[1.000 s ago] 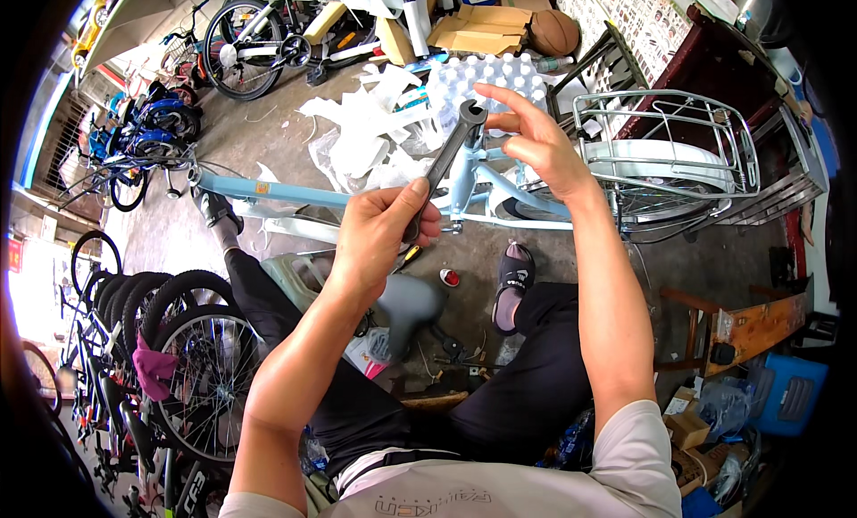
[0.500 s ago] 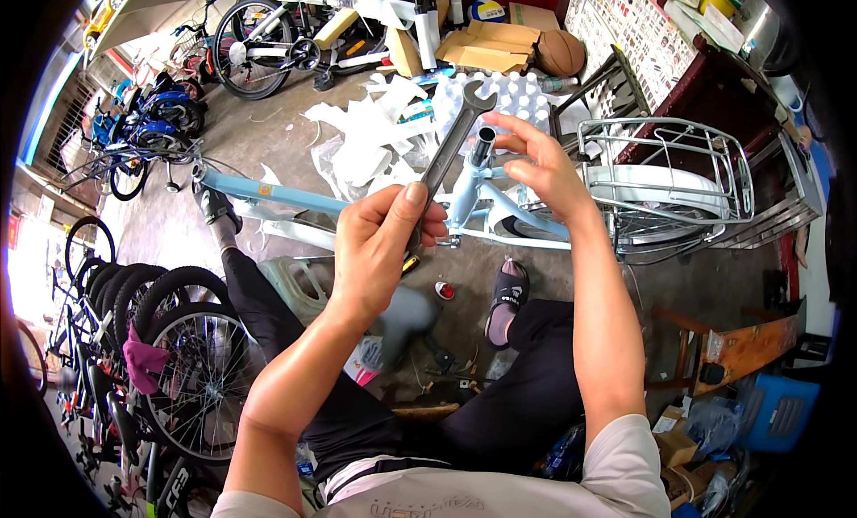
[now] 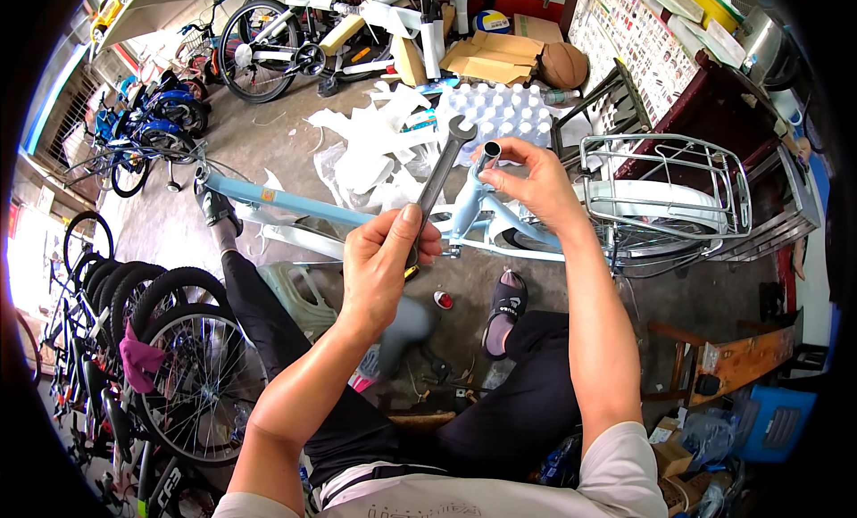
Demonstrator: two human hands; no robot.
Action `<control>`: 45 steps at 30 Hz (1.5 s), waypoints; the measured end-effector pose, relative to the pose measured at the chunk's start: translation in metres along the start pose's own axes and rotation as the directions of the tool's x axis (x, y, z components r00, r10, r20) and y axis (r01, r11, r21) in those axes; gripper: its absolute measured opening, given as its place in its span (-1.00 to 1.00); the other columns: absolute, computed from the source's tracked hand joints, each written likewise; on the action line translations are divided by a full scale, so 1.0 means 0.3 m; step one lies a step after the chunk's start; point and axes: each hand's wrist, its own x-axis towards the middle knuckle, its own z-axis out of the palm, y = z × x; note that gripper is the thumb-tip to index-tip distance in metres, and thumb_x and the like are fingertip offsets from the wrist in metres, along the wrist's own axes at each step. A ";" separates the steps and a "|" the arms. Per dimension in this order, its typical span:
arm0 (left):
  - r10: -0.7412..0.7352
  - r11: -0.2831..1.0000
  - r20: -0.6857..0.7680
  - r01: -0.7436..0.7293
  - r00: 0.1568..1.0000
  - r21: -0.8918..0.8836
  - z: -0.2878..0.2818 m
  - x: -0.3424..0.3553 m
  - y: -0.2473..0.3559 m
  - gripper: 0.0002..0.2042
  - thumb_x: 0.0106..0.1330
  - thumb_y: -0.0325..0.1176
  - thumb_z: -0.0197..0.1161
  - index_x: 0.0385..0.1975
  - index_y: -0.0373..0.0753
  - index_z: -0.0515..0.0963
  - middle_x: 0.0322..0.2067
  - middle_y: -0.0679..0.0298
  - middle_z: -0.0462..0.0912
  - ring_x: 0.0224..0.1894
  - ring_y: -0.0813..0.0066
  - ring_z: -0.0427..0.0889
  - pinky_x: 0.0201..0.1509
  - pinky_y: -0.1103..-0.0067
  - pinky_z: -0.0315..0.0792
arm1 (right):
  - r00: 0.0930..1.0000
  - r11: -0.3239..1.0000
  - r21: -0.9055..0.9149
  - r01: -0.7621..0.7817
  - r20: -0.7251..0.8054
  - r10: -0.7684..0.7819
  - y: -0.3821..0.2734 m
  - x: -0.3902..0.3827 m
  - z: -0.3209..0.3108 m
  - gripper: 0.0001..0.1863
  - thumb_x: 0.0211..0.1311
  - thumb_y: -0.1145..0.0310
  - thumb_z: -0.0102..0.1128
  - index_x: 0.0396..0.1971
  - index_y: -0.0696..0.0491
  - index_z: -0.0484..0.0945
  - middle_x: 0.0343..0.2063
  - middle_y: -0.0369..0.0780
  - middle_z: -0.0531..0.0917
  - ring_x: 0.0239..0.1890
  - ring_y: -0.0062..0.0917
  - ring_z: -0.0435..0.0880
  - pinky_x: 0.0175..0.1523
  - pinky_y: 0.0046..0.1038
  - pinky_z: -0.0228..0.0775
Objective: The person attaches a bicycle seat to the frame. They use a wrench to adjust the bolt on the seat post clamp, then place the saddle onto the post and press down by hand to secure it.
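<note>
My left hand (image 3: 384, 259) grips a steel open-ended wrench (image 3: 439, 174), its jaw raised beside the upright tube's open top. My right hand (image 3: 536, 186) has thumb and fingers closed round the top of that tube (image 3: 490, 156) on a light blue bicycle frame (image 3: 295, 204). The frame lies across in front of me, with a white-fendered wheel and a silver wire rack (image 3: 665, 149) at its right end. A grey plastic part (image 3: 402, 314) and a small red reflector (image 3: 444, 299) are on the floor below, partly behind my left hand and forearm.
Bikes and wheels (image 3: 178, 375) crowd the left and back left. Behind the frame are white wrappings (image 3: 361, 143), packed bottles (image 3: 500, 103), cardboard (image 3: 491, 54) and a basketball (image 3: 562, 65). At right stand a dark cabinet, a wooden item (image 3: 745, 362) and a blue plastic case (image 3: 772, 422).
Both hands have moved lower in the picture, with the wrench still in the left. The wrench jaw has left the tube's top, and my right fingers have closed onto the tube.
</note>
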 end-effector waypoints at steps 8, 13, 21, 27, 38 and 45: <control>-0.018 1.000 0.068 0.017 0.998 0.022 0.005 0.008 0.004 -0.58 0.52 -0.09 0.15 -0.35 -0.39 0.64 -0.47 0.24 0.67 -0.44 0.59 0.59 -0.27 0.63 0.49 | 0.998 0.999 -0.024 0.028 -0.059 -0.029 0.024 0.003 0.006 -0.67 0.18 0.42 0.43 -0.06 0.14 0.63 -0.24 -0.28 0.75 -0.14 -0.65 0.66 0.06 -0.51 0.47; -0.037 0.999 0.068 0.036 0.997 0.016 0.000 0.008 -0.005 -0.58 0.53 -0.09 0.15 -0.35 -0.39 0.64 -0.47 0.24 0.67 -0.44 0.58 0.59 -0.28 0.63 0.49 | 0.997 0.998 -0.052 0.038 -0.061 -0.041 0.020 0.003 0.003 -0.69 0.18 0.40 0.43 -0.09 0.14 0.64 -0.25 -0.29 0.75 -0.15 -0.65 0.67 0.05 -0.50 0.47; -0.034 0.999 0.092 0.033 0.995 0.015 0.008 0.020 0.007 -0.59 0.53 -0.10 0.15 -0.36 -0.38 0.63 -0.48 0.25 0.66 -0.46 0.60 0.59 -0.30 0.64 0.48 | 0.999 0.983 -0.181 -0.020 -0.038 0.013 -0.031 -0.006 0.004 -0.75 0.25 0.43 0.38 -0.09 0.14 0.66 -0.21 -0.34 0.73 -0.13 -0.71 0.61 0.09 -0.55 0.43; -0.193 0.981 -0.008 0.194 0.981 0.021 0.001 0.016 0.013 -0.59 0.52 -0.07 0.16 -0.39 -0.35 0.62 -0.52 0.29 0.64 -0.49 0.64 0.55 -0.34 0.67 0.45 | 0.997 0.995 -0.091 0.032 -0.073 -0.038 0.028 0.002 0.010 -0.70 0.18 0.35 0.43 -0.12 0.14 0.66 -0.25 -0.25 0.77 -0.18 -0.61 0.70 0.02 -0.47 0.48; -0.216 0.975 0.021 0.214 0.976 0.065 -0.139 0.006 -0.119 -0.77 0.58 -0.29 0.05 0.05 -0.25 0.51 -0.36 0.35 0.64 -0.40 0.69 0.57 -0.20 0.70 0.50 | 0.998 0.998 0.022 0.059 -0.012 -0.059 -0.024 -0.001 -0.017 -0.32 0.58 -0.14 -0.32 0.12 0.12 0.60 -0.11 -0.23 0.73 -0.04 -0.52 0.61 0.26 -0.40 0.29; -0.177 0.981 0.037 0.173 0.984 0.084 -0.177 0.044 -0.112 -0.76 0.57 -0.31 0.04 0.02 -0.31 0.52 -0.40 0.36 0.61 -0.42 0.70 0.55 -0.22 0.70 0.49 | 0.999 0.998 0.056 0.029 0.042 -0.031 0.004 0.016 -0.027 -0.21 0.58 -0.19 -0.50 0.13 0.17 0.59 -0.06 -0.18 0.74 0.01 -0.49 0.63 0.32 -0.33 0.25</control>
